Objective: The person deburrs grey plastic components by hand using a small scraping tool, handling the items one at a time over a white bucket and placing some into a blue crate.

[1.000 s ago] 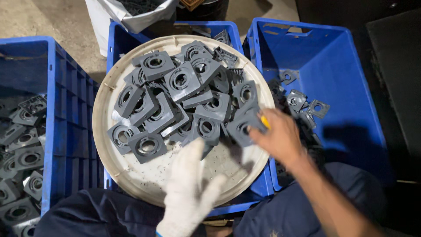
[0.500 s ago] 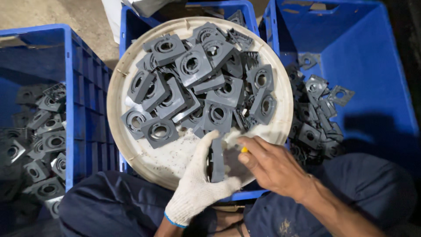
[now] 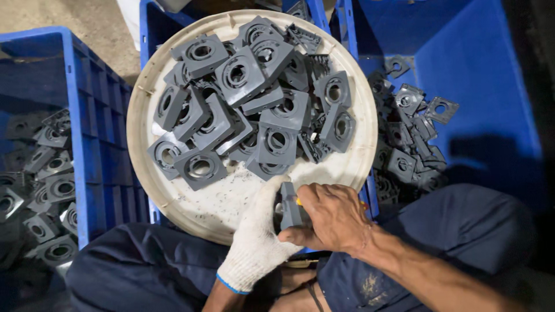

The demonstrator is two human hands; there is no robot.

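Observation:
My left hand [image 3: 258,240], in a white knit glove, holds one grey square plastic part [image 3: 290,205] on edge over the near rim of a round cream tray [image 3: 196,202]. My bare right hand [image 3: 330,216] presses against the same part and grips a small tool with a yellow-orange handle [image 3: 298,201], mostly hidden in the fingers. A pile of grey square parts with round holes [image 3: 254,104] fills the tray beyond both hands.
The tray rests on a blue crate [image 3: 147,34]. A blue crate at the left [image 3: 87,144] holds several grey parts [image 3: 40,190]. Another blue crate at the right [image 3: 480,75] holds several more [image 3: 410,138]. My dark trousers [image 3: 144,271] lie below.
My right hand has come back from the pile's right edge to the near rim. One grey part is now held between both hands, and the view has shifted closer.

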